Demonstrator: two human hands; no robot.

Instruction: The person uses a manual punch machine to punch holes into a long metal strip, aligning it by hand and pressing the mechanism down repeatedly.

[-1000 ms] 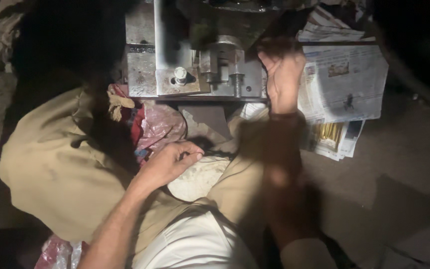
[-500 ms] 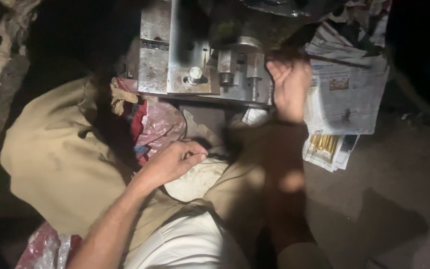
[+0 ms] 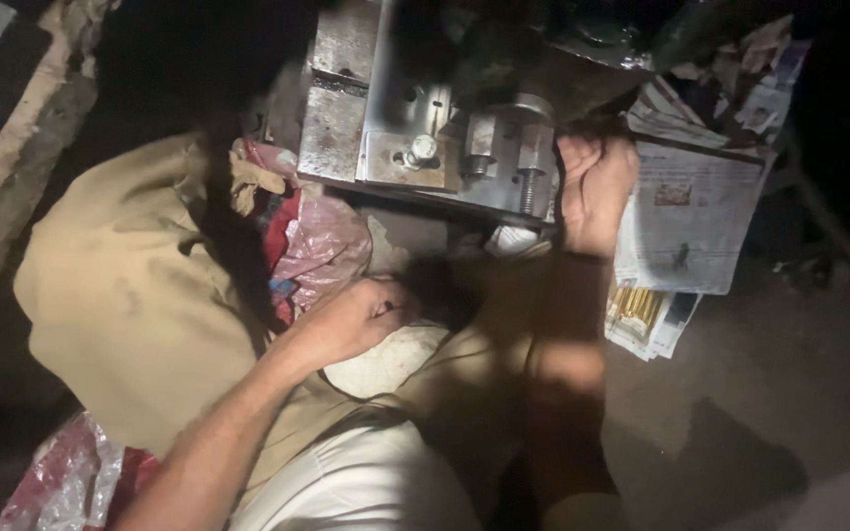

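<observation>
My left hand rests low in my lap with its fingers curled shut, knuckles up, at the dark mouth of a white cloth pouch. What it holds, if anything, is hidden. My right hand is raised against the right side of a grey metal press machine, beside a threaded bolt. Its palm faces me and its fingers curl toward the machine's edge. Whether it grips anything is hidden in shadow.
A tan cloth covers my left leg. A pink plastic bag lies under the machine's front edge. Newspapers lie to the right, with brass-coloured pieces on them. A red plastic bag sits bottom left.
The view has drifted slightly to the left and down. Both hands stay where they were, the left at the pouch and the right at the machine's side.
</observation>
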